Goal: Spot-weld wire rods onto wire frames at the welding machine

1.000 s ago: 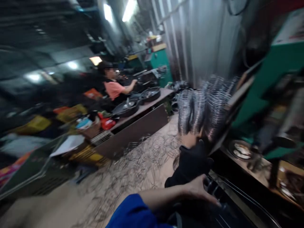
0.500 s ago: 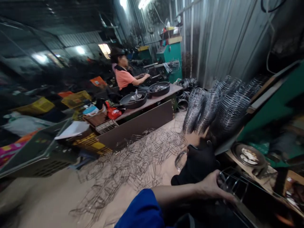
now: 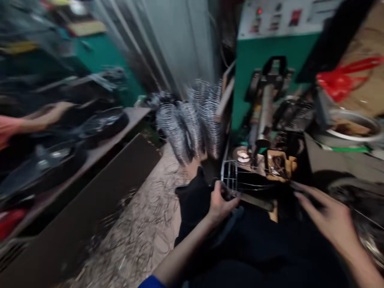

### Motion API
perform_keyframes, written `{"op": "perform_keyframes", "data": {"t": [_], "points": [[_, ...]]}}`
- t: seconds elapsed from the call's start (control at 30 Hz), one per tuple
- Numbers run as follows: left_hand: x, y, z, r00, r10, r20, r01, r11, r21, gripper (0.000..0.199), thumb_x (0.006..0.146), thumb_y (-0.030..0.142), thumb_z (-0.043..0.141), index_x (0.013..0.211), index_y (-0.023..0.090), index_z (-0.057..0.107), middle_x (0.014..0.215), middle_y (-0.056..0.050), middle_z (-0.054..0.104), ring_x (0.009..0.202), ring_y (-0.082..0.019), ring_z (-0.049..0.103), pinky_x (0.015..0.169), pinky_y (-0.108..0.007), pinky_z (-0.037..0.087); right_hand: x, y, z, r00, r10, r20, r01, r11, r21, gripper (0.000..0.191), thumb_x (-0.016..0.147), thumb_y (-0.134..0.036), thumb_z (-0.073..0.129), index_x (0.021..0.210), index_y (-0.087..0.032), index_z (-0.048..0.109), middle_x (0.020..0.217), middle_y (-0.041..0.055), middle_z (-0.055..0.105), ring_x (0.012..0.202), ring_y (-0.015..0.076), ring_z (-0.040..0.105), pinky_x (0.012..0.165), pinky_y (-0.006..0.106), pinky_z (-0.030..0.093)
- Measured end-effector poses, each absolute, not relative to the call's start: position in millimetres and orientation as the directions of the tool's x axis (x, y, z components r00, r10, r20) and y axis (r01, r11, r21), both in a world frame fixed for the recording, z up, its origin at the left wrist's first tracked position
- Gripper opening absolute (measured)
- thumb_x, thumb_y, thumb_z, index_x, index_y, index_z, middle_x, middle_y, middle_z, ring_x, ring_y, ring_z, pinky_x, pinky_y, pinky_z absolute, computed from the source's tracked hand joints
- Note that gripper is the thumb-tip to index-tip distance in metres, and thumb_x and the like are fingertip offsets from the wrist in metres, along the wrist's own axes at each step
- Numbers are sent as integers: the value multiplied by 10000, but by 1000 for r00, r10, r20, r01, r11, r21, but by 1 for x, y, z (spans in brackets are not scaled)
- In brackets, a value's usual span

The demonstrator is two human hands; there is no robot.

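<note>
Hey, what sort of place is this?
Probably a wire-goods workshop: a green machine, stacked wire coils, loose wire strewn over the floor, and a wire rack held in the left hand.

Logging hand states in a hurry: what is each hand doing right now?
Left hand: closed, holding a wire rack.
Right hand: open, fingertips near the rack's far end; blurred, so contact cannot be told.

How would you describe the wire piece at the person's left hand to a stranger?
Find the green machine with the red light and look below it. The left hand holds a small wire rack there; straight, boxy bars set it apart from the round coils beyond.
</note>
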State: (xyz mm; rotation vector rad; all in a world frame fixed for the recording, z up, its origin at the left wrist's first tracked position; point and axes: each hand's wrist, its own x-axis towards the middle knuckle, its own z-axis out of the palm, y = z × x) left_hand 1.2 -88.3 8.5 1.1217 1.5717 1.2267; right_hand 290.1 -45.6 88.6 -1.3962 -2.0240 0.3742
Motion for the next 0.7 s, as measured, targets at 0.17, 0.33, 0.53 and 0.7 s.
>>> {"op": "perform_keyframes", "data": {"t": [0.17,0.33,0.53,0.7], "points": [[2,-76,3,-249,968,-22,293,97,951,476,696,420,799,865,226,398,651,83,506,559,-93,486,551,-207,410,248,-17,85,-437,861,260,608,496,-620,330,1013,-315,435,1219,-245,683,1183,55,700,1092,244,664,987,397,549],[7,-73,0,-247,969,-21,333,106,937,461,694,404,790,849,235,390,619,84,525,525,-104,511,529,-214,425,237,6,71,-488,833,260,660,547,-516,341,1026,-236,408,1246,-235,667,1201,43,693,1083,215,666,999,376,536],[8,-76,-12,-226,974,-3,315,76,946,458,707,379,789,832,239,371,622,87,513,529,-99,502,535,-213,431,237,19,58,-525,837,153,748,539,-386,349,986,-163,444,1248,-241,662,1201,52,692,1066,229,671,935,368,561],[9,-77,-13,-247,969,-7,297,83,951,444,705,382,794,824,235,392,626,77,544,548,-112,547,575,-229,468,228,19,55,-535,840,92,803,539,-256,435,961,-108,438,1342,-242,601,1285,52,655,1090,232,666,868,333,583]]}}
